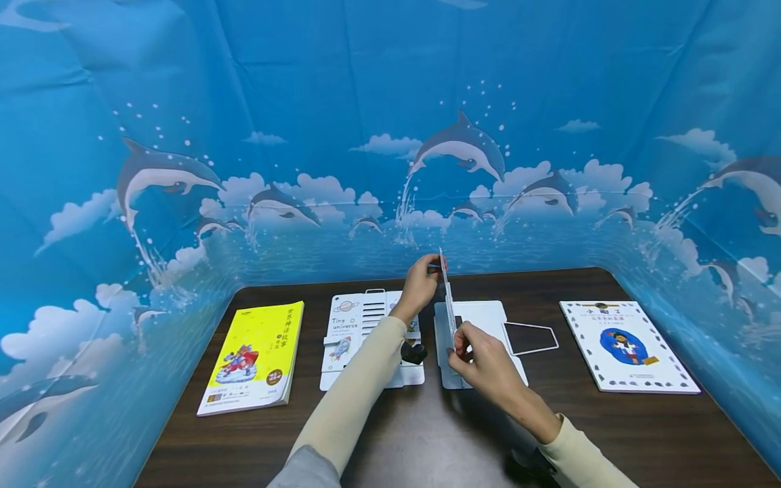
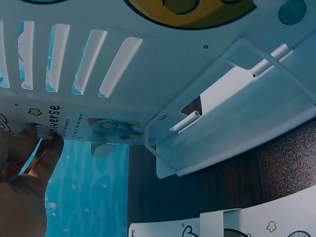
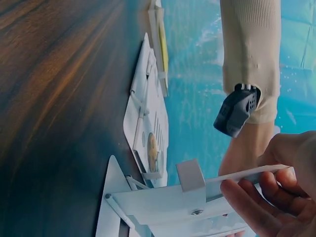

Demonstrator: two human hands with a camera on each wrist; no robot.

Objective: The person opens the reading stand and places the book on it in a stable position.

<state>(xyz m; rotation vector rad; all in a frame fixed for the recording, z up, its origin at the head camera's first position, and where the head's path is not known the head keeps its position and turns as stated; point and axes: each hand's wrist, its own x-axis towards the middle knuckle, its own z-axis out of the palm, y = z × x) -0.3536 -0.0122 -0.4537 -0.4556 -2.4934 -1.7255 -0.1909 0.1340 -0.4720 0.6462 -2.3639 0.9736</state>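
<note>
A white stand (image 1: 491,312) with its panel (image 1: 448,293) raised, between two hands

Closest to the person, the right hand (image 1: 488,359) has its fingers bent and pinches the near edge of the panel, which rises steeply. The base (image 1: 482,312) of this stand lies on the dark wooden table (image 1: 421,434), a little right of the middle, and a wire loop (image 1: 554,337) reaches out from its right side. Just to the left, a second stand (image 1: 356,332) lies flat, with slots and the printed words "Tiny universe"; the left forearm passes above it. More outward there are two books, cover up — a yellow book (image 1: 256,352) at left, a white book (image 1: 631,347) at right. The left hand (image 1: 419,288) is at the far edge of the panel and holds it between thumb and fingers. Behind everything hangs a blue curtain (image 1: 366,102) — dolphins are leaping on it.
</note>
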